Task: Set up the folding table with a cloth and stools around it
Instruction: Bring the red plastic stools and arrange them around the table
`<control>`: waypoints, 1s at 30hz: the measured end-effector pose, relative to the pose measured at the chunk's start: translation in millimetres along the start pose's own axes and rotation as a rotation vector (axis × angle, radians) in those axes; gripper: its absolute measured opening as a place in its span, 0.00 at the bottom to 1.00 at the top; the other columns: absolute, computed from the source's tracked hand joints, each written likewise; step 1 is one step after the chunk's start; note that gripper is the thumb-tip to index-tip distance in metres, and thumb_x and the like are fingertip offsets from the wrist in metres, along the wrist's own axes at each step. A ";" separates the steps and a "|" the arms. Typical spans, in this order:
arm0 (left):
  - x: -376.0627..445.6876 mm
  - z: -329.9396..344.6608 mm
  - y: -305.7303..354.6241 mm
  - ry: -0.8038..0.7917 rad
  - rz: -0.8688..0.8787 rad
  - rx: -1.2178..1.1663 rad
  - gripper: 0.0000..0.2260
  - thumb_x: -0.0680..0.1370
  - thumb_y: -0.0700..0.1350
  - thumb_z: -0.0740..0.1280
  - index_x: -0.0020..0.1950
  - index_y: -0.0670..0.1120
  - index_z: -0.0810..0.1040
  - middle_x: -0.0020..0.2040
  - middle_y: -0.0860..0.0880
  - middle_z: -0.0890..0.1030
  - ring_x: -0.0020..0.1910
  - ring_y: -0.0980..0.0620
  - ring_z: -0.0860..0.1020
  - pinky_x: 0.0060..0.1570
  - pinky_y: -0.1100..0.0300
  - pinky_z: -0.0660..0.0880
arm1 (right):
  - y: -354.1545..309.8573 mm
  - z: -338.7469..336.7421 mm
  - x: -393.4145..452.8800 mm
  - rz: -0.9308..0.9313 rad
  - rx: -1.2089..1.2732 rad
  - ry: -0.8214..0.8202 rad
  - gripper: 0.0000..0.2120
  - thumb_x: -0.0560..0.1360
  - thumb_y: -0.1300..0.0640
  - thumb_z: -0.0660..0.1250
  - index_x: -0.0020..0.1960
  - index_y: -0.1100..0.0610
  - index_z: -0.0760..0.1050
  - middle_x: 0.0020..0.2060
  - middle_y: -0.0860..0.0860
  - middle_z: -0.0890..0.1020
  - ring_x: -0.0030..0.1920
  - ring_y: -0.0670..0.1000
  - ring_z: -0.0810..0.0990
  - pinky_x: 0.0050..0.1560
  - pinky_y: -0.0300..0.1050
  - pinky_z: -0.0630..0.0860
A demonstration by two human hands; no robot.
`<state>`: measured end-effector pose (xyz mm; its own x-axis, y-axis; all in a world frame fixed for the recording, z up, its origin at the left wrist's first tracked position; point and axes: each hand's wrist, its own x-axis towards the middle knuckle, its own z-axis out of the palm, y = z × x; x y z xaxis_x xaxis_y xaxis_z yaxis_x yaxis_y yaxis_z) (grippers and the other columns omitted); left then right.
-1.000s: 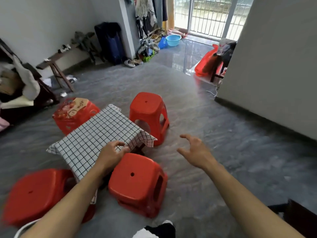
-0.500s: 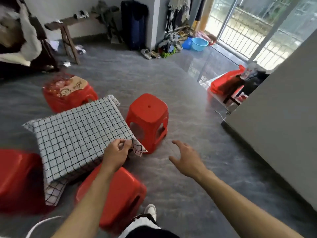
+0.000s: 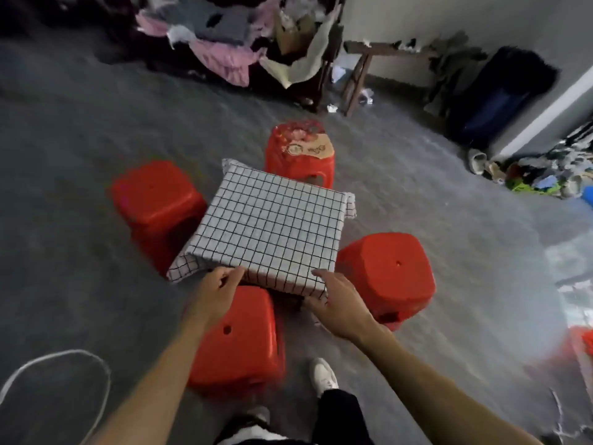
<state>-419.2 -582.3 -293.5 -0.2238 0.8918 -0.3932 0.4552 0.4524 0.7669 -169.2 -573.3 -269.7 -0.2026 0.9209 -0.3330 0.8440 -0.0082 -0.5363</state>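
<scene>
Mid-frame, the checked cloth [image 3: 269, 226] covered the table, four red stools [image 3: 385, 277] close around it. My left hand [image 3: 218, 293] and right hand [image 3: 337, 306] both had fingers [image 3: 236, 273] clamped on the cloth's near edge.

Legible text: none that I can make out. One item bears print: the tan label [image 3: 308, 148] on top of the far red stool [image 3: 300, 155], showing a round emblem and a few characters, all too blurred to read from where I stand.
</scene>
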 end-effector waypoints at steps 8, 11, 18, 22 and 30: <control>-78.1 37.9 -24.6 0.341 -0.231 -0.167 0.21 0.74 0.67 0.59 0.42 0.52 0.79 0.40 0.52 0.83 0.42 0.54 0.80 0.47 0.57 0.75 | 0.1 -2.0 59.2 -0.347 -0.179 -0.285 0.27 0.73 0.48 0.67 0.71 0.52 0.67 0.64 0.53 0.75 0.65 0.54 0.71 0.63 0.49 0.69; -102.5 64.5 -54.1 0.460 -0.370 -0.239 0.24 0.67 0.71 0.58 0.43 0.52 0.79 0.43 0.52 0.83 0.46 0.52 0.80 0.52 0.54 0.75 | -6.2 12.1 64.8 -0.435 -0.261 -0.392 0.26 0.74 0.51 0.68 0.70 0.54 0.68 0.61 0.53 0.76 0.61 0.53 0.73 0.58 0.44 0.68; -116.0 116.5 -127.1 0.608 -0.608 -0.369 0.31 0.66 0.67 0.61 0.58 0.47 0.78 0.55 0.46 0.80 0.55 0.46 0.78 0.58 0.49 0.74 | -7.6 96.2 74.1 -0.544 -0.401 -0.589 0.32 0.73 0.49 0.70 0.74 0.52 0.64 0.65 0.54 0.73 0.66 0.54 0.71 0.64 0.44 0.66; -96.6 143.6 -154.6 0.675 -0.643 -0.390 0.21 0.72 0.56 0.69 0.63 0.48 0.76 0.60 0.45 0.77 0.60 0.47 0.75 0.62 0.52 0.70 | 8.0 148.0 101.3 -0.579 -0.425 -0.618 0.34 0.74 0.49 0.71 0.75 0.52 0.61 0.68 0.53 0.71 0.67 0.52 0.70 0.66 0.43 0.65; -17.1 213.6 -220.6 0.822 -0.771 -0.375 0.31 0.73 0.53 0.71 0.74 0.52 0.66 0.73 0.41 0.64 0.72 0.44 0.63 0.70 0.54 0.61 | 44.4 252.1 180.0 -0.642 -0.487 -0.556 0.42 0.67 0.47 0.75 0.76 0.47 0.59 0.72 0.55 0.65 0.70 0.57 0.66 0.69 0.54 0.68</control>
<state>-331.8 -698.9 -564.3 -0.8767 0.0583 -0.4775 -0.2924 0.7238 0.6250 -293.4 -506.2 -549.0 -0.7948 0.3782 -0.4745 0.5789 0.7073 -0.4058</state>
